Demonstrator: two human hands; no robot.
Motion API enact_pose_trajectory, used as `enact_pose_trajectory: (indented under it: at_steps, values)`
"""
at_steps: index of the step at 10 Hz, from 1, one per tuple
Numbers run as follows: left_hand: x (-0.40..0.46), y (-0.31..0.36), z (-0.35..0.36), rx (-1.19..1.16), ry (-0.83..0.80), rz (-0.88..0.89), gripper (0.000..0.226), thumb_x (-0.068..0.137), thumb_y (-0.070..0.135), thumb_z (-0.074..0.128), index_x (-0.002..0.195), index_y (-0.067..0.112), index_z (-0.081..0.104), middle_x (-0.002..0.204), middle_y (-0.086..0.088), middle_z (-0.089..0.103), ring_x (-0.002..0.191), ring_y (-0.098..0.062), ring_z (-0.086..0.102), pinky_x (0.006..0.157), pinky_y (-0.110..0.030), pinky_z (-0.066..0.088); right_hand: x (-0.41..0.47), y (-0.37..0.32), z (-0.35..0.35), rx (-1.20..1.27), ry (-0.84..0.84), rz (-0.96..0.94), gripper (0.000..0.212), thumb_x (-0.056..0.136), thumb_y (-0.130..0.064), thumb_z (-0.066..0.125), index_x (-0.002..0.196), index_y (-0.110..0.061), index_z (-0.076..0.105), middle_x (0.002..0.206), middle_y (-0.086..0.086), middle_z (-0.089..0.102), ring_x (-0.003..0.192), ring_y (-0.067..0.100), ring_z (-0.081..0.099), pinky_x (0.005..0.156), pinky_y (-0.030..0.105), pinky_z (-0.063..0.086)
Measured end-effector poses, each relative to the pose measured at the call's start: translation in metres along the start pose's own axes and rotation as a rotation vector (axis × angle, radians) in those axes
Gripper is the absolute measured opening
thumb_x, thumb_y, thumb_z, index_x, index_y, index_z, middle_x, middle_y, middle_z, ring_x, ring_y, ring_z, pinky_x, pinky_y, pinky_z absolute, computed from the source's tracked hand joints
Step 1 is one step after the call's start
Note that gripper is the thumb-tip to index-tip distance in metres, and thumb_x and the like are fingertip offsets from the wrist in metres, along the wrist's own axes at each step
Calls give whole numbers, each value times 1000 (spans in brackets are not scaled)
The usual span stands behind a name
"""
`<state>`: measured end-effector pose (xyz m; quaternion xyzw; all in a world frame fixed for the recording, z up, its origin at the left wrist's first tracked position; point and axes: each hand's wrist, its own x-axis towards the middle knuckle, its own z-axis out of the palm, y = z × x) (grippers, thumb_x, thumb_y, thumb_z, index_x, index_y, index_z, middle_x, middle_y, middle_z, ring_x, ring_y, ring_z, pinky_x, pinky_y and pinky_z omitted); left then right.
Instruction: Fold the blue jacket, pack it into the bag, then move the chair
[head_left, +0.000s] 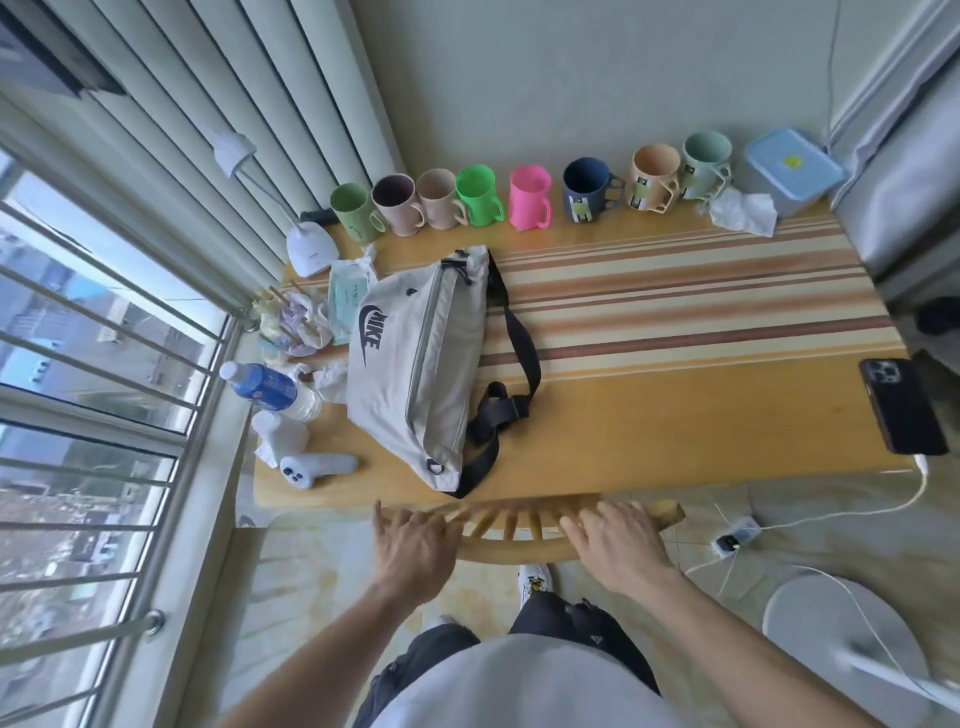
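You are resting your left hand (415, 545) and right hand (618, 545), fingers spread, on the chair (519, 552) back; the bag (410, 364) is lying on the table (675, 415).

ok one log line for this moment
stage: move chair | left hand: on chair | right hand: on chair | bag: zipped, on table

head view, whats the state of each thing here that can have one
bag, lying flat on the table, main zip looks closed
chair, back rail against the table edge
left hand, resting on the chair's rail
right hand, resting on the chair's rail
water bottle, on its side, cap on
phone, face down
blue-lidded box, lid on
mugs, upright
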<state>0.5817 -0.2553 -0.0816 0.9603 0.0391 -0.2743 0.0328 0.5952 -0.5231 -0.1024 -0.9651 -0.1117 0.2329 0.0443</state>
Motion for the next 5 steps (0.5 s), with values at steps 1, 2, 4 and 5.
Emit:
enact_pose_trajectory:
  at_steps: [1, 2, 4, 5]
  values:
    - [-8, 4, -4, 106, -25, 150, 49, 104, 43, 22, 116, 30, 67, 125, 0, 70, 118, -27, 59, 116, -51, 26, -4, -13, 4, -22, 30, 15, 114, 76, -61, -32, 108, -22, 69, 110, 4, 71, 106, 27, 63, 104, 47, 35]
    - [-15, -5, -1, 165, 26, 226, 57, 102, 44, 14, 118, 28, 66, 123, -4, 70, 115, -29, 59, 109, -46, 34, -10, -19, 8, -21, 42, 59, 118, 73, -61, -37, 106, -23, 70, 111, 2, 72, 109, 25, 61, 105, 47, 31]
    - [-40, -32, 11, 12, 94, 337, 56, 101, 53, 31, 142, 22, 52, 144, -3, 58, 138, -24, 45, 119, -41, 30, -44, -47, 5, 49, 123, 155, 53, 103, -54, 24, 113, -24, 67, 118, 0, 69, 114, 22, 57, 110, 40, 32]
    - [-56, -48, 7, -137, 135, 403, 48, 102, 43, 44, 144, 20, 51, 154, -2, 47, 145, -24, 36, 114, -41, 40, -71, -72, 9, 205, 218, 202, 42, 102, -47, 38, 130, -22, 58, 136, 0, 56, 126, 23, 50, 102, 38, 42]
